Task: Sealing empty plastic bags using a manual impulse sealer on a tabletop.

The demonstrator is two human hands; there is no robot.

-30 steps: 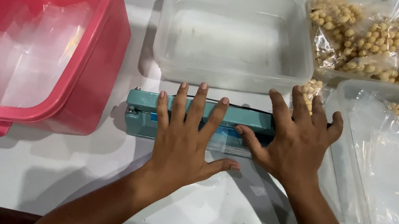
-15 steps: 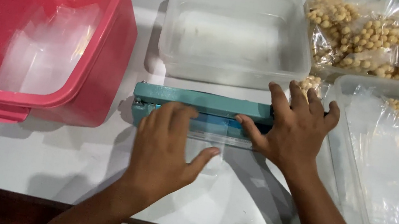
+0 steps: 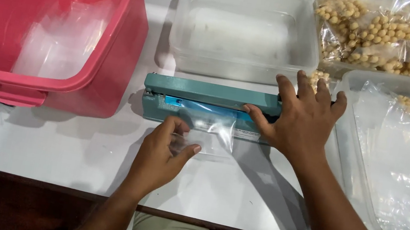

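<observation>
Fingers of the left hand (image 3: 162,152) pinch one clear bag (image 3: 210,133) (right hand (image 3: 302,121) flat on one teal sealer (image 3: 208,96)).

Left hand (image 3: 162,152): lower centre, pinching a clear plastic bag (image 3: 210,135).
Right hand (image 3: 300,118): pressing the teal heat sealer (image 3: 207,101) arm.
Pink tub (image 3: 108,58): upper left.
Clear container (image 3: 241,68): top centre.

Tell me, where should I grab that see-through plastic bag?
Pinch the small clear plastic bag at its near left corner, coming from the table's front edge. It lies flat with its far end under the teal sealer's bar, so only the near edge is free.
</observation>
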